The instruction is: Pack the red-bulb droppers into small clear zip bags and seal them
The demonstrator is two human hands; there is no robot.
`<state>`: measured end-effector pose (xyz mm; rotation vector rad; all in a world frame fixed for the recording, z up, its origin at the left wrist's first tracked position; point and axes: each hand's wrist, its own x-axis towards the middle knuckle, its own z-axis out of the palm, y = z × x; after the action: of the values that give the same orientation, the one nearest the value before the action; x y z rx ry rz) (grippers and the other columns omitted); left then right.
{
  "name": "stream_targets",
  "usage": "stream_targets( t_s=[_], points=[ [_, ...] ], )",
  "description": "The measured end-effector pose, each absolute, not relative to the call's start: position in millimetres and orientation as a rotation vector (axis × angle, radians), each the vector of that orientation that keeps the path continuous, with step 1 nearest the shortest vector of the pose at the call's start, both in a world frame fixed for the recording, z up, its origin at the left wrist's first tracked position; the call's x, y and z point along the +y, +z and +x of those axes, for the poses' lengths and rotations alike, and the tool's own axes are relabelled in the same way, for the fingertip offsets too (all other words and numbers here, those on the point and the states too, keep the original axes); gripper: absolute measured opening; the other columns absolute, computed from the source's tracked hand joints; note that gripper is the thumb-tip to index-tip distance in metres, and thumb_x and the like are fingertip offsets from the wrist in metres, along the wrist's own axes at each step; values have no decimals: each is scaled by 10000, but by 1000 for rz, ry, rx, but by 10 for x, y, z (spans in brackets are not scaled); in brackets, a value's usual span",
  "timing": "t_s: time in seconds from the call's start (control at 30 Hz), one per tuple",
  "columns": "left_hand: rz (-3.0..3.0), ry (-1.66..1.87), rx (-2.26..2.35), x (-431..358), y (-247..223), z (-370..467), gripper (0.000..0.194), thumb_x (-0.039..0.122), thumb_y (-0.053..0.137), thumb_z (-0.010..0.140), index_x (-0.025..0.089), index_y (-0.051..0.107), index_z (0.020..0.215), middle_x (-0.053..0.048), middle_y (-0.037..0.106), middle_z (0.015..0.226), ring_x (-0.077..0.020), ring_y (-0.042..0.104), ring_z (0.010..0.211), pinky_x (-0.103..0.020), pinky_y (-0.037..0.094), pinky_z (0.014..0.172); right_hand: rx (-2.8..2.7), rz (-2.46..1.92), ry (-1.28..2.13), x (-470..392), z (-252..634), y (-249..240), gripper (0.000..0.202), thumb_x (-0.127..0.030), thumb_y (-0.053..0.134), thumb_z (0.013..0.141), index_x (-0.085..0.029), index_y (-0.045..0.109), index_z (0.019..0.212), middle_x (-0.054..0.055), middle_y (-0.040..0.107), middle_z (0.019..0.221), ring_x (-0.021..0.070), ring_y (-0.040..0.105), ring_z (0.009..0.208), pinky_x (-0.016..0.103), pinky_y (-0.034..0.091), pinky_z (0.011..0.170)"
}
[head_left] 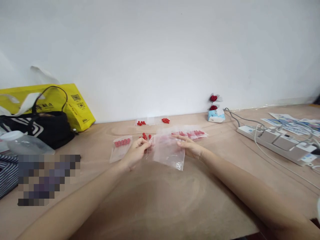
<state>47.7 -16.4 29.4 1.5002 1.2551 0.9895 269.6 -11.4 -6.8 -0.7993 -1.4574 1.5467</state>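
A clear zip-lock bag is stretched between my two hands above the table, and it looks flat. My left hand is closed in a pinch at the bag's left edge. With thumb and fingers on either side, my right hand grips the bag's right part. Just behind the bag lie a few loose red pieces, small and rounded. To the left of my left hand is a filled bag of red pieces. Several more filled bags lie behind my right hand.
Farther back, near the wall, lie two small groups of red pieces on clear plastic. At left stand a yellow bag, a black bag and a plastic bottle. A tissue pack and a power strip with cables are at right.
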Motion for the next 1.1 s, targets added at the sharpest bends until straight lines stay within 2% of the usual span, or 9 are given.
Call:
stream_targets(
  t_s=[0.17,0.33,0.4,0.5,0.63,0.73,0.83,0.93,1.1],
  points=[
    [1567,866,1317,-238,-41,423,252,307,597,639,213,386,740,21,538,614,-107,532,513,-244,420,480,-1832,-1079,1506,-88,2810,-88,631,-290,729,543,-177,478,1111,21,627,829,154,609,674,318,506,628],
    [1487,766,1230,-321,-139,428,379,241,645,582,222,364,836,49,509,644,-86,512,448,-243,438,450,-2233,-1270,385,-182,2700,-31,373,-298,692,591,-172,593,929,70,601,874,228,550,849,368,439,742],
    [1459,760,1244,-331,-137,446,351,228,633,597,215,376,838,48,515,615,-99,533,475,-260,460,493,-2318,-1144,146,-276,2583,-18,334,-383,635,661,-177,600,921,91,595,905,249,520,899,404,400,793],
    [1471,754,1266,-330,-138,457,344,205,632,597,209,408,858,20,551,634,-134,578,571,-296,483,580,-2369,-1002,189,-398,2398,-82,593,-526,636,610,-171,529,1073,114,557,1063,260,484,1001,413,374,852],
    [1592,836,1202,-331,-171,427,392,181,650,577,221,433,901,-58,599,863,-186,605,816,-340,478,750,-2395,-995,348,-416,2276,-243,898,-609,637,542,-132,359,1251,160,417,1262,285,379,1160,442,304,952],
    [1773,796,1075,-339,-193,388,325,222,550,702,247,440,1007,-89,577,1044,-189,560,982,-346,439,851,-2363,-1039,446,-368,2283,-313,916,-617,618,563,-136,311,1280,153,417,1265,277,382,1163,439,304,961],
    [1927,744,1071,-334,-200,360,327,233,421,793,256,403,1119,-100,566,1091,-179,588,920,-347,462,803,-2341,-1052,470,-342,2305,-330,935,-627,611,565,-130,290,1289,154,388,1290,278,362,1177,433,303,964],
    [2088,723,1118,-305,-193,335,399,215,451,777,248,388,1170,-102,583,1054,-183,604,849,-340,481,747,-2351,-1035,481,-341,2321,-323,929,-615,618,569,-131,288,1290,150,398,1283,276,367,1172,433,299,964],
    [2660,661,917,-206,-149,215,473,211,468,785,230,368,1248,-76,591,1016,-199,527,997,-371,433,848,-2368,-959,521,-346,2360,-283,895,-566,649,573,-151,300,1285,125,456,1228,252,428,1112,404,338,934]
  ],
)
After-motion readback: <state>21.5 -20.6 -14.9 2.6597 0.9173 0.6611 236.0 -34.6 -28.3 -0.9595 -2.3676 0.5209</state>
